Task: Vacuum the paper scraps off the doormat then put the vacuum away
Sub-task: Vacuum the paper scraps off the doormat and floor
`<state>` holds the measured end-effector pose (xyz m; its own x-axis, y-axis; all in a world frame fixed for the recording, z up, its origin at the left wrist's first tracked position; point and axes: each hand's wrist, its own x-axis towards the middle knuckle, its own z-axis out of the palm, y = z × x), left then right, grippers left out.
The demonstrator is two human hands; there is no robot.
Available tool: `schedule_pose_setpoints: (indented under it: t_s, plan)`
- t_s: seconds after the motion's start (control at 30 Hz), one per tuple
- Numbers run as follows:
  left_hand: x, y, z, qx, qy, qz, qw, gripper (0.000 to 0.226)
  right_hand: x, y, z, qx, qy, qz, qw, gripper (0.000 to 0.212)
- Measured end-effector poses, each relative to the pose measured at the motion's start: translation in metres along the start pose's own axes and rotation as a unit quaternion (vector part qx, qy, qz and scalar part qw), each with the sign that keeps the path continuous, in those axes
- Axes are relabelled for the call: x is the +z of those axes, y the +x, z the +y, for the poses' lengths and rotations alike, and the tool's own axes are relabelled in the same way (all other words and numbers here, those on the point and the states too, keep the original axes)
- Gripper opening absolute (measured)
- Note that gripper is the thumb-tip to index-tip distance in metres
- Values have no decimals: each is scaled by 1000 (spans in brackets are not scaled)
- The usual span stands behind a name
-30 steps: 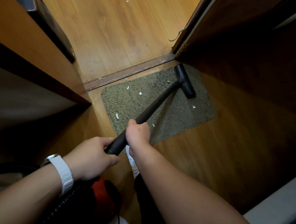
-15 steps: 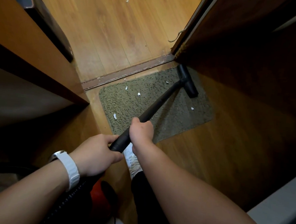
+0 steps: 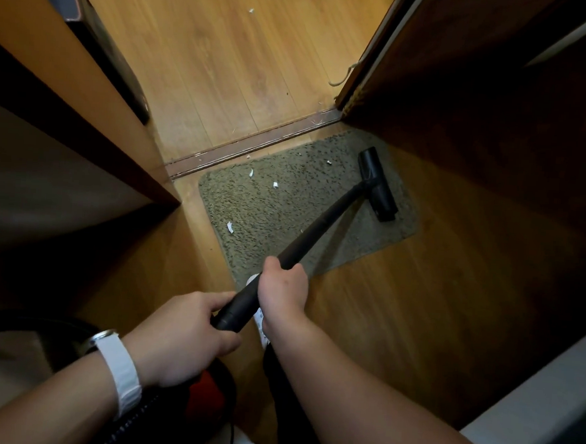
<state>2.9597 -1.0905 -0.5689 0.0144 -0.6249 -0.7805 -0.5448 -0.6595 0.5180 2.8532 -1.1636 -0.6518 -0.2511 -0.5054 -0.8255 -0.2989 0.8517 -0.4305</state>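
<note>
A grey-green doormat (image 3: 268, 217) lies on the wooden floor just inside the door sill. Several white paper scraps (image 3: 275, 185) dot its left and far parts. The black vacuum wand (image 3: 322, 223) slants across the mat, and its T-shaped nozzle (image 3: 378, 185) rests on the mat's right side. My right hand (image 3: 282, 288) grips the wand near the mat's near edge. My left hand (image 3: 181, 335), with a white watch on the wrist, grips the wand's lower end. The red and black vacuum body (image 3: 205, 395) sits below my left hand, mostly hidden.
A metal door sill (image 3: 255, 144) crosses the floor beyond the mat. An open wooden door (image 3: 464, 95) stands at the right. Wooden furniture (image 3: 63, 80) closes in the left. One scrap (image 3: 251, 10) lies on the far floor. A white shoe (image 3: 260, 317) shows under the wand.
The nozzle has slid toward the mat's right edge and nearer to me. The scrap that lay near the nozzle on the right is no longer visible. Both hands kept their grip.
</note>
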Motion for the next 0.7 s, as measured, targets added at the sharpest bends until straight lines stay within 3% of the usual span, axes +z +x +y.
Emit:
schedule_pose_setpoints:
  t_s: [0.7]
  plan:
    - [26,7,-4,-4,65,22,998,40,-7,5,18,26,7,-16,1000,49]
